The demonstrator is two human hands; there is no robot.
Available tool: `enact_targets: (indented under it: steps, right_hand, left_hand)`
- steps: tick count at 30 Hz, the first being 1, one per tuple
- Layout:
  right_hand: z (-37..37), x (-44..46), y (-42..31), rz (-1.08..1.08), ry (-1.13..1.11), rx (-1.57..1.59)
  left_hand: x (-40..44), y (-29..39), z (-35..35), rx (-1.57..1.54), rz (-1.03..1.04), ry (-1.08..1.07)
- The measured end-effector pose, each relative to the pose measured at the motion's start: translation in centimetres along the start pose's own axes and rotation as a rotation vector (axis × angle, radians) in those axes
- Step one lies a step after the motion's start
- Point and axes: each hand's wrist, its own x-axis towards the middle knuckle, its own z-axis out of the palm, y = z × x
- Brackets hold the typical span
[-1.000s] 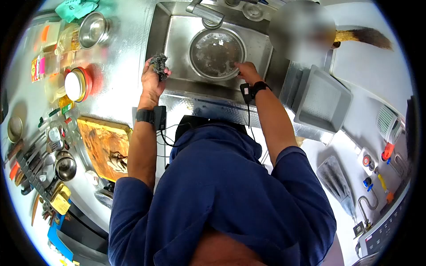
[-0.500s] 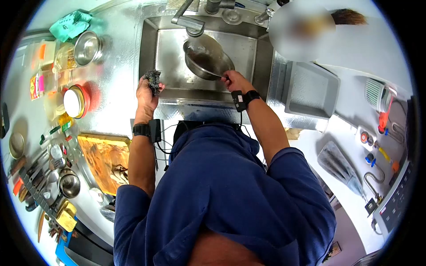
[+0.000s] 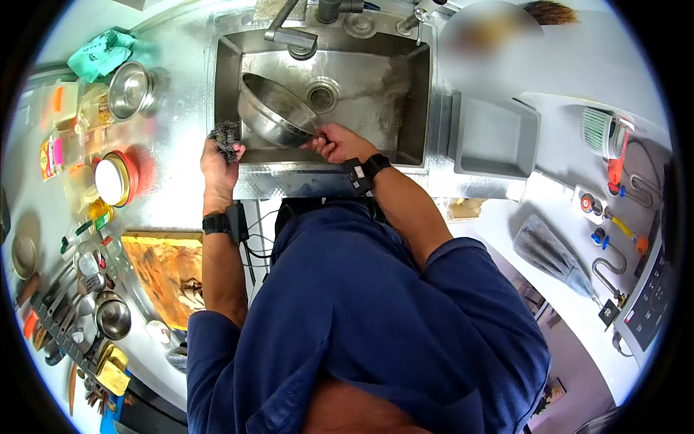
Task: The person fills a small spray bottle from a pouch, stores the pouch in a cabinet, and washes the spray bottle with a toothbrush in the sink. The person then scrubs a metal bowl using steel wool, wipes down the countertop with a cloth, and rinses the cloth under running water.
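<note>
My right hand (image 3: 335, 144) is closed on the rim of a steel bowl (image 3: 273, 119), which is tipped on its side in the left half of the sink (image 3: 347, 65). The bowl's mouth faces up and to the right, toward the round drain (image 3: 321, 95). Murky water spreads over the sink floor on the right. At the sink's front left corner my left hand (image 3: 220, 159) grips a dark grey steel wool scrubber (image 3: 226, 137), apart from the bowl. Above the sink's back edge hangs the faucet (image 3: 295, 37).
Steel bowls (image 3: 130, 90), a white-lidded jar (image 3: 111, 181) and food packages stand on the left counter. A cutting board (image 3: 165, 278) lies nearer me. To the right sit a grey plastic tub (image 3: 497, 137), a brush (image 3: 604, 134) and a grey flat-bladed tool (image 3: 551, 246).
The bowl has moved left from under the faucet and tipped over, and its water has run out across the sink. My right hand moved left with it; the left still holds the scrubber.
</note>
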Motion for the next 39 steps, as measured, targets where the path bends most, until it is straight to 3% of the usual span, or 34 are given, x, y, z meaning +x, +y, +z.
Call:
enact_targets:
  steps: [6,18,21,23,25,28,39]
  right_hand:
    - [1.8,-0.1,1.3,0.030,-0.115,-0.007]
    - [2.6,-1.2,1.2,0.076,-0.027,-0.112]
    - [2.0,-1.1,1.0,0.095,-0.008,-0.104]
    - [1.0,-2.5,-0.5,-0.058,0.004,-0.258]
    - [0.3,-4.1,-2.3,-0.239,0.074,-0.409]
    - [-0.7,-5.1,-4.4,-0.190,0.186,-0.376]
    - [-1.2,-4.8,-2.2,-0.150,0.141,-0.445]
  left_hand:
    - [-0.9,0.4,0.0,0.003,0.003,0.045]
    - [-0.2,0.1,-0.9,-0.070,-0.012,0.000]
    - [-0.8,0.4,-0.1,-0.067,0.007,0.121]
    - [-1.1,0.5,0.1,0.003,0.018,0.222]
    - [-1.6,0.8,0.4,-0.004,0.030,0.134]
    - [-1.3,0.3,-0.6,0.016,0.034,0.122]
    - [-0.6,0.1,-1.7,0.000,0.022,0.052]
